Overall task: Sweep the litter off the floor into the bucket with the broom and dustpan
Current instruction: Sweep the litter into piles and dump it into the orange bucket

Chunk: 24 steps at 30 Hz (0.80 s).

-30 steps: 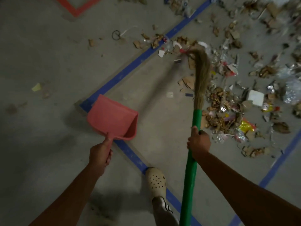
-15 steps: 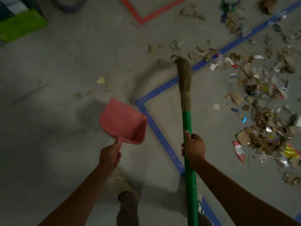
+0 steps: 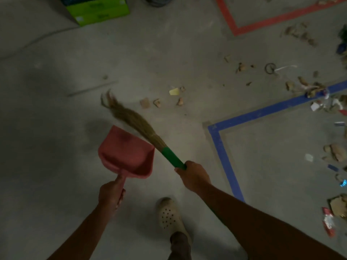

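- Left hand [image 3: 111, 192] is fisted around the dustpan handle, forefinger laid straight along the handle's top toward the pan; left forearm comes up from the lower left edge.
- Dustpan [image 3: 125, 152] is pink-red and held off the floor with its mouth pointing away from the person; nothing shows inside it.
- Right hand [image 3: 194, 176] is wrapped tight on the green broom handle just right of the dustpan, knuckles up; right arm stretches in from the lower right corner.
- Broom [image 3: 135, 124] slants up and left from the right hand; its straw head crosses over the dustpan's far right corner, tips curling past the dustpan's far edge. The tips are blurred, and whether they touch the floor cannot be told.
- Small litter scraps [image 3: 159, 102], one yellow, lie on the floor beyond the dustpan, up and to its right, apart from the broom tips.
- Main litter pile [image 3: 334, 152] is well to the right of the dustpan, along the frame's right edge.
- Blue tape line [image 3: 217, 145] makes a corner right of the dustpan, between it and the pile.
- Red tape line [image 3: 231, 21] is far beyond the dustpan, upper right.
- Green box [image 3: 97, 12] sits far beyond the dustpan at the top edge.
- Beige perforated shoe [image 3: 169, 214] is planted near the dustpan, below and right of it.
- No bucket can be made out for sure.
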Tool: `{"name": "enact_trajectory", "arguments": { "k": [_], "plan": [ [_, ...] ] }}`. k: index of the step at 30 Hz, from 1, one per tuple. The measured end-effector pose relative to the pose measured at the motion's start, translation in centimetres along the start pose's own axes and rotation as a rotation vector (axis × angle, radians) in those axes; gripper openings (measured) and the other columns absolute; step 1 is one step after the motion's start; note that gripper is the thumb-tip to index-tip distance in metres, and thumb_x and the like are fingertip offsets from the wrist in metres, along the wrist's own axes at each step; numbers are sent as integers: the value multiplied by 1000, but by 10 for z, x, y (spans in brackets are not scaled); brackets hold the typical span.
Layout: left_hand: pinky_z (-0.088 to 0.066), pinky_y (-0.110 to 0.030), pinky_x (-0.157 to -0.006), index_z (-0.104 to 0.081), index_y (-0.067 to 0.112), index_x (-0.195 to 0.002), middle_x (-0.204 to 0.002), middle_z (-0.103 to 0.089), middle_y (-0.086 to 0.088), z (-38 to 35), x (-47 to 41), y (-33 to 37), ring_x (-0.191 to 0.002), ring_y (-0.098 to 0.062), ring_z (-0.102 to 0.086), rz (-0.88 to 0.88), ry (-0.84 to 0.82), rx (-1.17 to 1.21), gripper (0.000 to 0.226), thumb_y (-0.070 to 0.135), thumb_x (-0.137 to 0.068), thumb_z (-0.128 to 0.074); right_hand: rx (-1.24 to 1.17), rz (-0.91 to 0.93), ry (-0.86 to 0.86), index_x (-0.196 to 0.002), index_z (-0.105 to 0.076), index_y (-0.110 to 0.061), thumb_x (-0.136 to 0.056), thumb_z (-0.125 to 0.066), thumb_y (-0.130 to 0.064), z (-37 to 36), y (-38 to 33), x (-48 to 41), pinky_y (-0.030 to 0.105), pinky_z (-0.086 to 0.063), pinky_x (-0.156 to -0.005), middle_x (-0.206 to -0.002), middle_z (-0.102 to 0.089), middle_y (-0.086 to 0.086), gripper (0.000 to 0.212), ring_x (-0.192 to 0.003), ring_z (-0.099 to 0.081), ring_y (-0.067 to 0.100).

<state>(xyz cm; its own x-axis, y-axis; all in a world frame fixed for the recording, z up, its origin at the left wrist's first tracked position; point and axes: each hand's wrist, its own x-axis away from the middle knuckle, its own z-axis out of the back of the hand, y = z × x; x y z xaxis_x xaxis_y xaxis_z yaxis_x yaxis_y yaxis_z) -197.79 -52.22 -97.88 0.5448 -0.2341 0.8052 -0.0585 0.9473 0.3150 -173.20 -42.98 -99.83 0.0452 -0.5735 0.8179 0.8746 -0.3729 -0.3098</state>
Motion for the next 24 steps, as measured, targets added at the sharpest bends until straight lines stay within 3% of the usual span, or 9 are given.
{"name": "enact_trajectory", "arguments": {
  "k": [2, 4, 8, 12, 15, 19, 21, 24],
  "plan": [
    [-25, -16, -38, -55, 5, -61, -43, -46, -7, 5, -12, -2, -29, -15, -33, 11, 1, 1, 70, 70, -87, -59, -107, -126, -8, -102, -60, -12, -97, -56, -52, -2, 3, -29, 32, -56, -58, -90, -69, 5, 40, -71, -68, 20],
    [-25, -17, -37, -54, 5, -59, -43, -45, -8, 5, -20, -1, -29, -15, -33, 8, -7, -9, 72, 71, -87, -59, -366, -304, 49, -102, -60, -7, -98, -59, -46, 7, 13, -44, 31, -57, -55, -83, -68, 8, 39, -60, -64, 21],
    [-22, -15, -35, -55, 3, -61, -45, -45, -9, 0, -27, 8, -28, -14, -31, -26, -46, 19, 69, 65, -90, -60, -713, -537, 300, -94, -61, -3, -101, -56, -41, 33, 45, -55, 36, -55, -57, -72, -63, 10, 40, -55, -60, 24],
    [-22, -14, -35, -55, 2, -60, -44, -45, -9, -8, -28, 23, -28, -15, -31, -32, -82, 36, 66, 59, -93, -60, -797, -600, 552, -93, -64, -1, -101, -50, -47, 64, 54, -46, 31, -46, -52, -78, -69, 14, 49, -62, -64, 27],
    [-22, -15, -37, -56, 2, -61, -42, -45, -8, -16, -23, 38, -28, -15, -31, -42, -99, 18, 64, 57, -94, -59, -739, -491, 630, -94, -66, -2, -102, -49, -50, 75, 44, -35, 31, -48, -52, -81, -71, 17, 51, -62, -66, 29],
    [-23, -17, -39, -57, 4, -63, -47, -48, -10, -26, -18, 58, -32, -16, -33, -75, -109, -8, 67, 65, -89, -61, -677, -266, 515, -86, -59, -18, -99, -53, -50, 69, 25, -31, 45, -62, -67, -80, -69, 10, 36, -67, -69, 28],
    [-25, -19, -40, -57, 4, -61, -49, -48, -12, -32, -16, 67, -34, -17, -34, -94, -107, -23, 68, 66, -88, -62, -611, -160, 353, -90, -58, -24, -98, -54, -52, 65, 16, -34, 43, -62, -69, -83, -68, 6, 30, -69, -66, 23],
    [-26, -19, -40, -57, 3, -59, -47, -47, -13, -42, -12, 86, -33, -17, -34, -103, -83, -78, 70, 66, -89, -60, -494, -83, 111, -100, -58, -22, -98, -56, -50, 69, 8, -46, 34, -55, -61, -85, -65, 3, 28, -67, -60, 16]
  ]
}}
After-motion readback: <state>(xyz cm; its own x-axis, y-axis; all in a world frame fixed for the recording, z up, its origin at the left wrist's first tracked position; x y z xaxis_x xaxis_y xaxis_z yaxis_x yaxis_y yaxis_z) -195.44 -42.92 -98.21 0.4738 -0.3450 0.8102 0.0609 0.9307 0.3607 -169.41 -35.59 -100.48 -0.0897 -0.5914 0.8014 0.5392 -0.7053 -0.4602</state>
